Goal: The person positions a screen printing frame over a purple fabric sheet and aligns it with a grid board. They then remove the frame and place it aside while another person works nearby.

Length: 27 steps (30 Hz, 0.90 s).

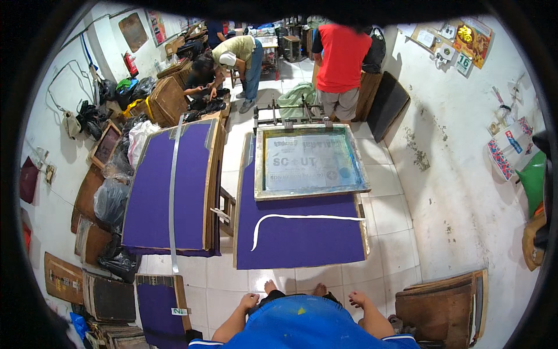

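Note:
My left hand [249, 301] hangs beside my body with its fingers curled in, and nothing shows in it. On the other side my right hand [357, 299] is held low, fingers loosely bent and a little apart, also without anything in it. Both are away from the board ahead of me, which is covered in purple fabric [302, 238]. A framed printing screen [260, 163] with lettering on its mesh lies over the far part of that fabric, attached to a metal hinge clamp [289, 123]. A white strip [302, 217] lies bent across the near fabric.
Left of the board, a stack of purple-covered boards [157, 192] carries a long metal strip [174, 192]. A smaller purple-covered board [156, 314] is nearer. Brown boards [439, 308] lean at the right wall. A person in red [344, 58] and a bending person [247, 55] are beyond.

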Available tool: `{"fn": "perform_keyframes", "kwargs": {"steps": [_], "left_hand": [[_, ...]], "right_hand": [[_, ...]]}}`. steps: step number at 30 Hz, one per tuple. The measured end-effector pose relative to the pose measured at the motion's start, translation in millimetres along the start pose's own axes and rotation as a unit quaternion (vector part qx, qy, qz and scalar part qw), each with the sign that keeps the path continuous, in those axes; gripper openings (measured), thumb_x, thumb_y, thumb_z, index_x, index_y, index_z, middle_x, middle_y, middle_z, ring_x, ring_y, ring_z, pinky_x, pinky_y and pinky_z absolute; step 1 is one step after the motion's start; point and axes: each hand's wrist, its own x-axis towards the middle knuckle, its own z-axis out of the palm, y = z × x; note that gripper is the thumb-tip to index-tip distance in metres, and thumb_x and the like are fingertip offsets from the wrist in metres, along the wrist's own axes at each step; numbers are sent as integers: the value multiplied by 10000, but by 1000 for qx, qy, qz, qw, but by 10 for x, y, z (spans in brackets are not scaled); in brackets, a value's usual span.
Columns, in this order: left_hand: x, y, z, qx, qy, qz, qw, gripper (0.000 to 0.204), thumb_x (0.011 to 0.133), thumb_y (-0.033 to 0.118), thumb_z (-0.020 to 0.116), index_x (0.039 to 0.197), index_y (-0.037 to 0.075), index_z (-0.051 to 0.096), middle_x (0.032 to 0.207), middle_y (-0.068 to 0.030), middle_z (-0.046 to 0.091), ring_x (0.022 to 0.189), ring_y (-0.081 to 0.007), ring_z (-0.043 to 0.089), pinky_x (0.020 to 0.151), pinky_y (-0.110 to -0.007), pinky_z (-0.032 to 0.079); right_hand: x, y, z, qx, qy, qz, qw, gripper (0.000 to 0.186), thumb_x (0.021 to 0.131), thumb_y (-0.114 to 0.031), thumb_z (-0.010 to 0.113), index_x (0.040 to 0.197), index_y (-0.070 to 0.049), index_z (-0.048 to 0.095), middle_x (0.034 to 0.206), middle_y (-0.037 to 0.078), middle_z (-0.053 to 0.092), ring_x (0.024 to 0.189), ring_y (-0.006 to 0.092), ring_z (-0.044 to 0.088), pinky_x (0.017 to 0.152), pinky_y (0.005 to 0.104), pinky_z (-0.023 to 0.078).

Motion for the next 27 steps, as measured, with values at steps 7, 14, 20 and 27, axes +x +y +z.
{"fn": "perform_keyframes", "kwargs": {"steps": [7,14,20,27], "left_hand": [[-88,292,-118,-99,13,-86,991,481,987,394,676,1126,-65,711,882,-135,744,731,-203,721,656,-351,596],[-25,135,-2,-92,-6,-48,995,486,968,402,701,1134,-55,726,904,-145,759,773,-208,722,688,-360,597],[129,-53,35,-22,4,-33,999,488,950,418,702,1087,-48,755,883,-153,778,813,-226,735,755,-387,592],[28,79,-133,-23,11,-25,999,500,943,420,701,1108,-49,754,937,-178,784,873,-245,749,814,-397,589]], "right_hand": [[147,18,74,16,-7,-1,1000,399,1024,-418,610,1291,-121,614,1144,91,696,965,234,696,799,439,542],[156,-161,151,31,-12,-44,998,405,1014,-430,622,1283,-127,621,1103,73,705,930,213,698,765,414,533],[77,-202,116,28,-4,-33,999,432,1010,-446,637,1310,-134,620,1103,69,706,882,195,682,757,401,528],[-16,-200,131,28,8,-21,999,439,1024,-426,614,1341,-122,606,1176,108,703,948,234,698,796,438,543]]}}
